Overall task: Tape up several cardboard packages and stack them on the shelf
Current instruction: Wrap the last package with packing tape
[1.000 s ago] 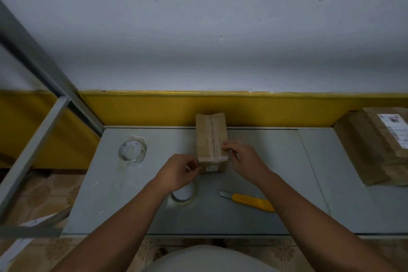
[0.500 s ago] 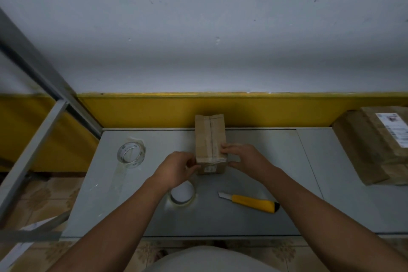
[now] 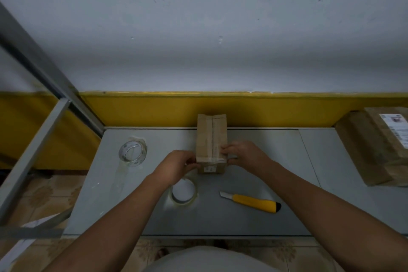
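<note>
A small cardboard package [image 3: 211,137] stands on the grey table [image 3: 254,157], its top seam taped lengthwise and a strip of clear tape across its near end. My left hand [image 3: 176,166] has its fingers curled against the package's near left edge. My right hand [image 3: 244,153] grips the near right corner, fingers on top and thumb on the side. A tape roll [image 3: 183,192] lies flat just below my left hand, partly hidden by it. A second, clear tape roll [image 3: 133,153] sits at the left.
A yellow utility knife [image 3: 254,202] lies near the front of the table, blade out to the left. Larger cardboard packages [image 3: 375,148] are stacked at the right edge. A grey metal shelf frame [image 3: 33,134] stands to the left. A yellow-and-white wall backs the table.
My right hand has slid from the top of the package toward its near right corner. My left hand stays at the near left edge. The package has not moved.
</note>
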Motion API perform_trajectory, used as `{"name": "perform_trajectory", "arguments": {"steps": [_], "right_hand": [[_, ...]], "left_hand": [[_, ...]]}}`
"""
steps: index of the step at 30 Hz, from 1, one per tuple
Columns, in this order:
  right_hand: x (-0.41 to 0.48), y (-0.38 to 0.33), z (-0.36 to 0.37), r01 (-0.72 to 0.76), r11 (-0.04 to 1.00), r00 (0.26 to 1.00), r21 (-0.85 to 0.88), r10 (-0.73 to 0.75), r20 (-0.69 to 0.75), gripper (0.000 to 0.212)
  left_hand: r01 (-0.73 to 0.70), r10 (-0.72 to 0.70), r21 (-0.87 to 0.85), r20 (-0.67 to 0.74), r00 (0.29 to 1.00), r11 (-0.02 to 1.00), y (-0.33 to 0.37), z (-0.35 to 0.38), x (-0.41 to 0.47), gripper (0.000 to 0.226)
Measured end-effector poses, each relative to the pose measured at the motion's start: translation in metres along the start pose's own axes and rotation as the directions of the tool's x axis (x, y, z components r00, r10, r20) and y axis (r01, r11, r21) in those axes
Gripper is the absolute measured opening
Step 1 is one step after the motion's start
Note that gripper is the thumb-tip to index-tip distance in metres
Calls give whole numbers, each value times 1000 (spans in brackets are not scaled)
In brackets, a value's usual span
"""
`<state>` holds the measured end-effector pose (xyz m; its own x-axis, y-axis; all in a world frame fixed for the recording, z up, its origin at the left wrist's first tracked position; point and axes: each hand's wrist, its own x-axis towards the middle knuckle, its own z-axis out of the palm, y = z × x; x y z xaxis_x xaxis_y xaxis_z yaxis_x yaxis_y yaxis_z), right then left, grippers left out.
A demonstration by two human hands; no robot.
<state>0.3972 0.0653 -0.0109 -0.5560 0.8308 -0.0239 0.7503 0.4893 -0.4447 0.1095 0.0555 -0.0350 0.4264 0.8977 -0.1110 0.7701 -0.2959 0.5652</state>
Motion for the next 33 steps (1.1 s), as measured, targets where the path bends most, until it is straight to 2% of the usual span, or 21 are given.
{"name": "perform_trajectory", "arguments": {"steps": [2, 3, 4, 6, 10, 12, 14, 17, 19, 21, 22, 25, 29, 33], "right_hand": [[4, -2, -2, 99, 989, 994, -107, -104, -39, 39], [6, -6, -1, 160, 969, 982, -186, -175, -65, 36], [8, -11, 2, 198, 947, 971, -251, -224, -81, 35], [14, -22, 13, 166, 944, 973, -287, -204, -108, 36], [29, -43, 28, -9, 1000, 992, 10, 10, -129, 43], [32, -45, 25, -11, 989, 988, 146, 33, -153, 39], [30, -38, 15, -19, 975, 986, 222, 56, -158, 30], [24, -17, 3, -98, 987, 963, 131, 127, -240, 24], [23, 1, -4, -263, 963, 919, 52, 267, -290, 42], [20, 18, -10, -458, 880, 858, 128, 475, -194, 65], [18, 25, -11, -506, 838, 839, 204, 533, -111, 70], [8, 37, -8, -492, 778, 853, 391, 520, 39, 55], [-10, 26, 7, -452, 724, 829, 521, 556, -54, 34], [-19, 7, 26, -493, 650, 715, 578, 682, -156, 30]], "left_hand": [[50, -50, -25, -37, 998, 998, -2, 1, 1, 12], [110, -117, -96, -68, 991, 989, -3, 2, 1, 8], [183, -207, -222, -92, 974, 958, -2, 3, 2, 3], [298, -385, -512, -72, 920, 806, 4, 7, 5, 8], [330, -559, -753, -59, 827, 568, 18, 9, 14, 56], [308, -596, -803, -73, 799, 511, 20, 13, 9, 64], [311, -569, -778, -72, 819, 546, 23, 19, 2, 59], [357, -549, -741, -19, 835, 569, 31, 32, -3, 65], [340, -526, -746, -15, 850, 572, 35, 37, -2, 67], [310, -492, -729, -42, 870, 611, 33, 36, 0, 65], [294, -471, -713, -57, 880, 636, 31, 33, 1, 63], [277, -455, -678, -96, 885, 681, 23, 21, 13, 56], [246, -516, -727, -171, 839, 641, 26, 12, 34, 56], [199, -542, -842, -127, 831, 502, 40, 22, 34, 75]]}}
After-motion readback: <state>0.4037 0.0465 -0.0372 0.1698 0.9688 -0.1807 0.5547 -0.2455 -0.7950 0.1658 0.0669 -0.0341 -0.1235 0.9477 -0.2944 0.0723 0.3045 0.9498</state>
